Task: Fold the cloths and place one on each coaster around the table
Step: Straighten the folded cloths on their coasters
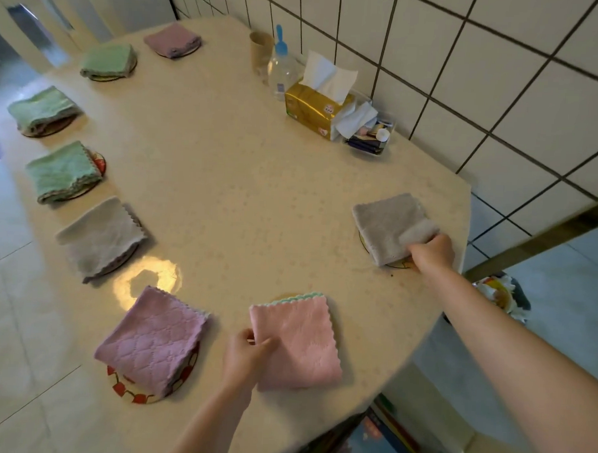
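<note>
Cloths, folded into squares, ring the cream table [231, 175], each on a round coaster. The right hand [431, 252] reaches out to the far right edge and pinches the near corner of a grey cloth [387, 223], its fingers curled round a turned-up pale flap; beneath that corner a sliver of the coaster [397, 264] shows, just beside the knuckles. The left hand [247, 356] is close to the body, thumb and fingers pinching the left edge of a pink cloth [299, 342], whose far scalloped edge shows a green layer. The coaster under it is almost wholly hidden; only a pale arc beyond the far edge hints at it, and I cannot be sure.

Just left of the left hand lies a mauve quilted cloth [152, 339] on a red-and-cream coaster [126, 388] that sticks out at its near side. Farther left and away from that hand come a beige cloth [100, 238], then three green cloths [61, 173] [42, 110] [108, 60], and a mauve one [172, 39] at the far end, well apart from both hands.

Beyond the right hand, against the tiled wall [469, 62], stand a gold tissue pack [315, 107], a clear bottle [280, 68] with a blue cap, a tan cup [260, 50] and a small tray of oddments [372, 135].
</note>
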